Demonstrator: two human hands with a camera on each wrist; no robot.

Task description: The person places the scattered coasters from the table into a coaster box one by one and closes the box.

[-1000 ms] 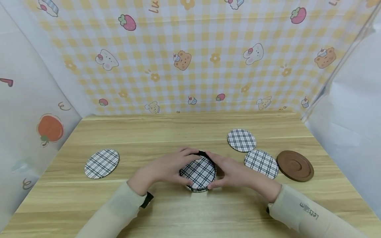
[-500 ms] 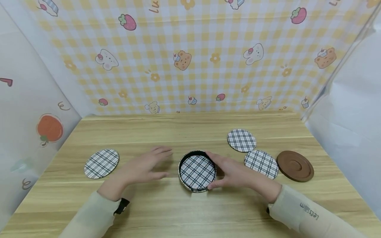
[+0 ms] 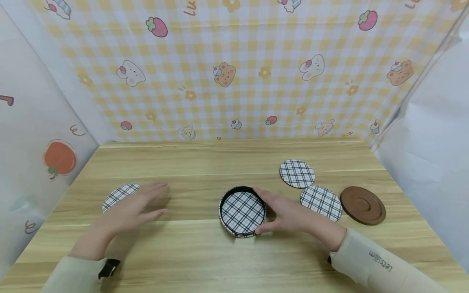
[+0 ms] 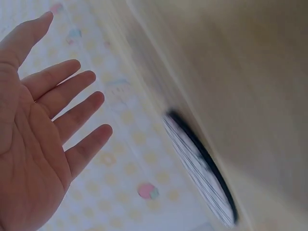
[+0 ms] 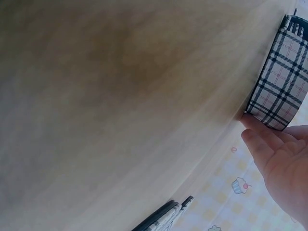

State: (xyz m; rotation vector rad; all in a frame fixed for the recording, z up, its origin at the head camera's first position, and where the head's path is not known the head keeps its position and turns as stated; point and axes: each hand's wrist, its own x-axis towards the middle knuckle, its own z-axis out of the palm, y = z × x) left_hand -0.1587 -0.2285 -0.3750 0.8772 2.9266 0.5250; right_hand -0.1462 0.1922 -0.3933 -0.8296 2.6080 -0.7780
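A round plaid coaster holder with a black inside stands mid-table, and a plaid coaster lies in it. My right hand holds the holder's right side, thumb at the front and fingers towards the back. In the right wrist view its fingers touch the plaid wall. My left hand is over the table at left with fingers spread and nothing in it. It partly covers another plaid coaster in the head view. That coaster shows edge-on, apart from the fingers, in the left wrist view.
Two plaid coasters, a far one and a nearer one, lie right of the holder. A brown round disc with a raised ring is beside them. A checked cloth hangs behind the wooden table.
My left hand has let go of the coaster inside the holder and moved left, to the coaster at the left. My right hand stays at the holder.
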